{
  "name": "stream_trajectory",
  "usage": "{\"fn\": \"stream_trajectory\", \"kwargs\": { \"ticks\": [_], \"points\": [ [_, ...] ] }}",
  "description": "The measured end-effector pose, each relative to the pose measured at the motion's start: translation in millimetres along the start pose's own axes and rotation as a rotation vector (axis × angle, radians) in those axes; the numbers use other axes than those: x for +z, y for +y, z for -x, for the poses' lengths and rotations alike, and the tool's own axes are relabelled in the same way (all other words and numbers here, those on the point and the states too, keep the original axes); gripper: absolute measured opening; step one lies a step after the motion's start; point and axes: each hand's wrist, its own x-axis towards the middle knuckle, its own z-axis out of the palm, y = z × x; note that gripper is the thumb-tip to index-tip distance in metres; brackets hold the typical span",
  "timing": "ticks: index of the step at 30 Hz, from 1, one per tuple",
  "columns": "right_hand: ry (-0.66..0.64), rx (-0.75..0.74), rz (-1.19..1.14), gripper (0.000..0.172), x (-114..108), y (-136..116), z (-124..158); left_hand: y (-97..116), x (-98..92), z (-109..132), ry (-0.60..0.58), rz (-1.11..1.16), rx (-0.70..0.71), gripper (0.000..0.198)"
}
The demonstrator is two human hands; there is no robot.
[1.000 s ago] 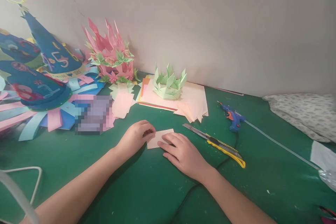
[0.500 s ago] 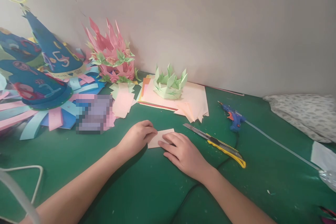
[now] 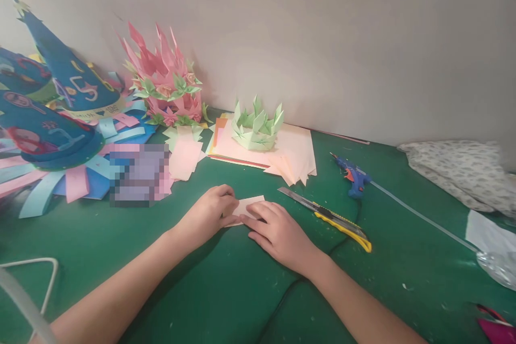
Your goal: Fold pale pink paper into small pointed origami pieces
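Note:
A small pale pink piece of paper (image 3: pixel 253 201) lies on the green table between my hands. At its left end, my left hand (image 3: pixel 210 208) is closed, with thumb and curled fingers pinching the edge. My right hand (image 3: pixel 279 232) rests on the right part of the sheet, its fingers apart and lying over the paper. The fingertips of both hands nearly meet at the near edge. Fingers hide much of the paper, so any crease is hard to make out. Just right of my right hand lies a yellow utility knife (image 3: pixel 328 217) with its blade out.
Behind the paper, a green folded-paper crown (image 3: pixel 258 131) stands on stacked paper sheets (image 3: pixel 298 145). Pink paper crowns (image 3: pixel 169 91) and blue cone hats (image 3: pixel 72 75) fill the left. A blue glue gun (image 3: pixel 355 177), its black cord (image 3: pixel 290 293) and a patterned cloth (image 3: pixel 451 172) lie right.
My left thumb and fingers have shifted toward the near left edge of the paper, closer to my right fingertips. The whole view has moved slightly, so things appear a little further left.

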Motion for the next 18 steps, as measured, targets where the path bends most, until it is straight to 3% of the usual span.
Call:
{"fn": "stream_trajectory", "kwargs": {
  "ticks": [18],
  "points": [
    [0.017,-0.060,0.101,0.028,0.2,-1.1,0.8,-1.7,-0.8,3.0,-0.056,-0.052,0.009,0.027]
  ]
}}
